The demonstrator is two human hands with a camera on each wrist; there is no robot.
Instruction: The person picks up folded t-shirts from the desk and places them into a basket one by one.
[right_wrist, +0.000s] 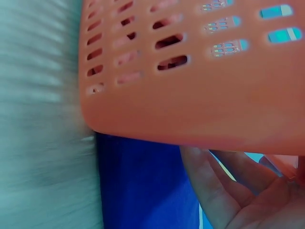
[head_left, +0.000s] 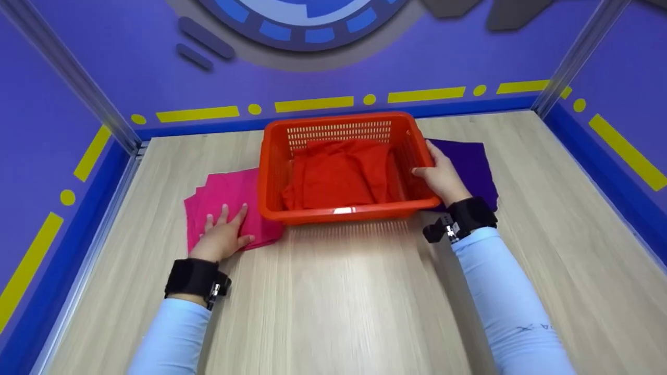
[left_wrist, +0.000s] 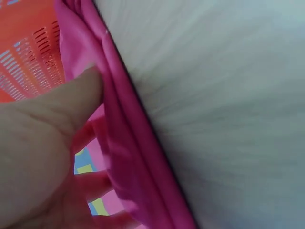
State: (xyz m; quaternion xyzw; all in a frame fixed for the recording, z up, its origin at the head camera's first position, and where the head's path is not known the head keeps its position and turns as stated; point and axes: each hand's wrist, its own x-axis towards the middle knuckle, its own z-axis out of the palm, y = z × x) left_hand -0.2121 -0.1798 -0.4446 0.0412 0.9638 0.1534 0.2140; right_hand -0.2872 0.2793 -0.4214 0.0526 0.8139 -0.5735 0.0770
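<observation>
The right hand (head_left: 443,176) has its fingers clamped on the orange basket (head_left: 307,215) at the right rim, near the surface's (head_left: 338,307) far edge — red cloth (head_left: 333,177) inside, purple cloth (head_left: 473,169) beside. The left hand (head_left: 220,240), fingers apart, rests on pink cloths (head_left: 229,190); wide room opens before the basket's front edge.

Head view: bright, diffuse light falls from above; white glare marks the front rim of the basket (head_left: 312,214), a pale sheen lies on the tabletop (head_left: 354,291), and soft shadows fall beneath the basket and beside the right sleeve (head_left: 513,302). Left wrist view: dimmer and hazy, tabletop smeared out of focus. Right wrist view: teal cast, tabletop streaked, basket perforations comparatively crisp.
</observation>
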